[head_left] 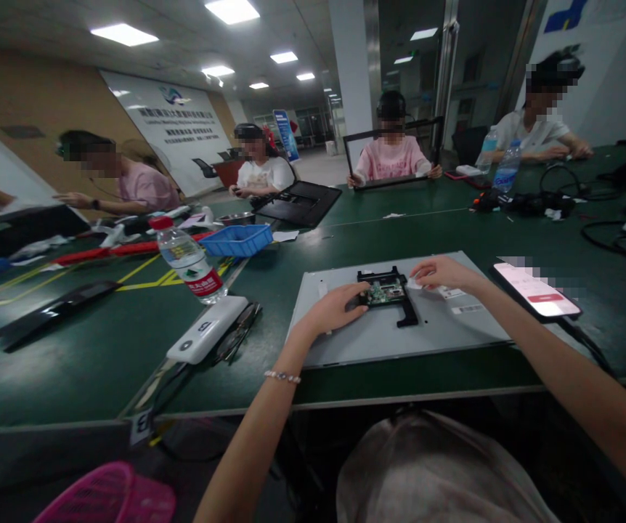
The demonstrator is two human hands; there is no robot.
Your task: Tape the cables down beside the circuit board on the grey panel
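Observation:
A flat grey panel (340,351) lies on the table in front of me. On it sits a black bracket (408,314) with a green circuit board (386,292) inside. My left hand (338,306) rests at the left side of the bracket, its fingertips touching the board's edge and its thumb apart from the fingers. My right hand (444,273) is at the bracket's right side, fingertips drawn together at a small white piece (415,282) that looks like tape or a sticker. The fingers partly cover this piece.
Left of the panel are a white power bank (209,330), glasses (237,333), a water bottle (190,265) and a blue tray (240,241). A lit phone (537,289) with a cable lies right. Several people sit around the table; one holds a black frame (351,156).

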